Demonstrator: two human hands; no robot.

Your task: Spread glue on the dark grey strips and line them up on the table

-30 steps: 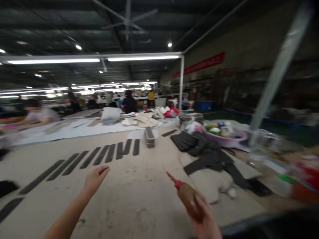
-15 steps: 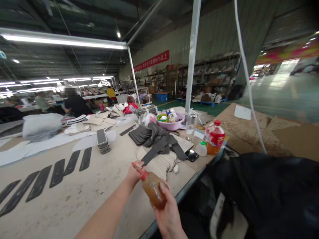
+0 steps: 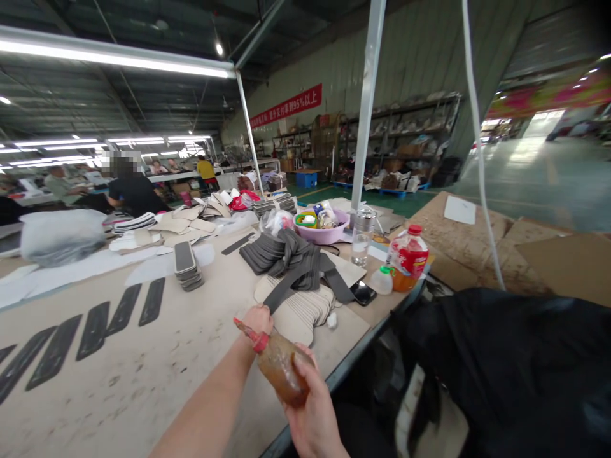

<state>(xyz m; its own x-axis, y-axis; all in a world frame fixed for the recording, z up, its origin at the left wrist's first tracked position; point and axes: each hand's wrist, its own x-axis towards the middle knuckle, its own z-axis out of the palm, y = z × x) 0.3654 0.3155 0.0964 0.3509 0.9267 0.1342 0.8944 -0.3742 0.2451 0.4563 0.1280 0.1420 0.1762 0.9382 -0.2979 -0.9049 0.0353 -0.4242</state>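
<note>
My right hand [image 3: 312,397] is wrapped round a brownish squeeze bottle [image 3: 284,369] with a red nozzle pointing up and left. Behind the nozzle, my left hand [image 3: 259,319] is at the near end of a dark grey strip [image 3: 289,283]; its fingers are mostly hidden, so what they hold cannot be made out. The strip belongs to a heap of dark grey pieces [image 3: 267,251], lying beside a fanned stack of beige pieces [image 3: 305,312]. Several dark glossy strips [image 3: 95,327] lie in a row on the table [image 3: 157,381] at the left.
A small stack of grey pieces [image 3: 188,264] is mid-table. Farther back are a purple basin [image 3: 324,235], a clear cup [image 3: 360,245], a red-capped jug [image 3: 408,257], a small green-tipped bottle [image 3: 382,280] and a phone [image 3: 363,292]. Metal posts rise behind. A person [image 3: 131,187] sits far left.
The view has shifted slightly, so most things appear farther left. My left hand looks more closed at the strip's end. The bottle stays in my right hand.
</note>
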